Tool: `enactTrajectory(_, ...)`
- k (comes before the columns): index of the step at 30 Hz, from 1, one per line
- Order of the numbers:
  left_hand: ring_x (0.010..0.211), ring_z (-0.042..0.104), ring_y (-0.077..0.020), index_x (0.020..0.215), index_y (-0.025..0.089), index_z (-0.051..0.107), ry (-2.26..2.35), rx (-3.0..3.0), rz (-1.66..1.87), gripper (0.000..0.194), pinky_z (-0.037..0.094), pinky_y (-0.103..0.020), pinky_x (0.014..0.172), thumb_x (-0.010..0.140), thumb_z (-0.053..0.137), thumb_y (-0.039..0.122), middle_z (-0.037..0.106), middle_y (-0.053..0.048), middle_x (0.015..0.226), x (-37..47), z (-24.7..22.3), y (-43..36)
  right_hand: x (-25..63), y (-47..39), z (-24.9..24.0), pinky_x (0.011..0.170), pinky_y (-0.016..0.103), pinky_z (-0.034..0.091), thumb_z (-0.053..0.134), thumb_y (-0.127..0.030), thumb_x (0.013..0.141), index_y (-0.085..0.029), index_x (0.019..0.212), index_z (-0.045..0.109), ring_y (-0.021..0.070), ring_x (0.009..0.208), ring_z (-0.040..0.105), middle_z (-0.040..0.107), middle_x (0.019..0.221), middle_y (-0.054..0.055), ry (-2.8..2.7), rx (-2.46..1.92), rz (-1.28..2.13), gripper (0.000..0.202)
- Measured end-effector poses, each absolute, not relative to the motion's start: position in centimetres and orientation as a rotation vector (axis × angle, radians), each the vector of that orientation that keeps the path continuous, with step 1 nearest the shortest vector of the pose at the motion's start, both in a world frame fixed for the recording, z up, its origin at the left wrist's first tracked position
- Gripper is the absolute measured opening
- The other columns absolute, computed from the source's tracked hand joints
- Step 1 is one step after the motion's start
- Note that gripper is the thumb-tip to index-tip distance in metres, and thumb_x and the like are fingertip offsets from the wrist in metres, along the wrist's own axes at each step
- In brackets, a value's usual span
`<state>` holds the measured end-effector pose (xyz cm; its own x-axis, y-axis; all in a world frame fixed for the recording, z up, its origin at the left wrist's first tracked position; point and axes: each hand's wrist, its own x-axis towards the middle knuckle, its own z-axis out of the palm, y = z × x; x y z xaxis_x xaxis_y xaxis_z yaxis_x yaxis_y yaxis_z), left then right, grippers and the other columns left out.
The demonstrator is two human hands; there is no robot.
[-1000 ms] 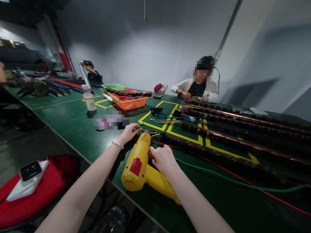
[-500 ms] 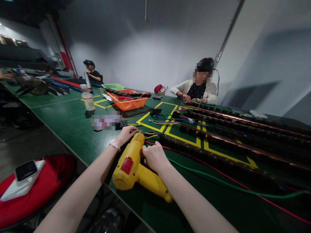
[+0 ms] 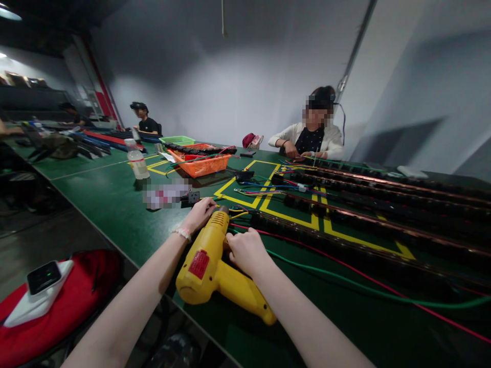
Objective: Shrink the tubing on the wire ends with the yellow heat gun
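Here, left grip (image 3: pixel 199 214) pinches wire (image 3: pixel 217 206) beside the heat gun (image 3: pixel 213 258); right grip (image 3: pixel 248 250) curls, contents unclear.

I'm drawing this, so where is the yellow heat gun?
In the head view, the yellow heat gun is low, slightly left of centre, between the left hand and right hand.

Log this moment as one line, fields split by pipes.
left hand: near nozzle of yellow heat gun, hold unclear | right hand: beside gun, hold unclear | ahead: yellow wires, orange basket, bottle
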<state>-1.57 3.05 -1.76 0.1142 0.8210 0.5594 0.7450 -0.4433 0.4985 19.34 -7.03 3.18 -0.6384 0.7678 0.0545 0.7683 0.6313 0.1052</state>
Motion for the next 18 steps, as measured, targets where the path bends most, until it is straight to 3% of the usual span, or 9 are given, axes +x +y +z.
enactTrajectory(18,0.071,0.058,-0.0185,0.088,0.019,0.053,1.607,2.322,1.039,0.019,0.043,-0.028,0.067,0.090,0.038,0.031,0.062,-0.005,0.078,-1.3,-2.0,3.0,22.3,-8.8,3.7,0.084,0.040,0.048,0.053,-0.039,0.090,-0.015,0.105,0.058,0.0148,0.085,0.061,0.063,0.095,0.003,-2.782,-1.472,-0.254,0.029)
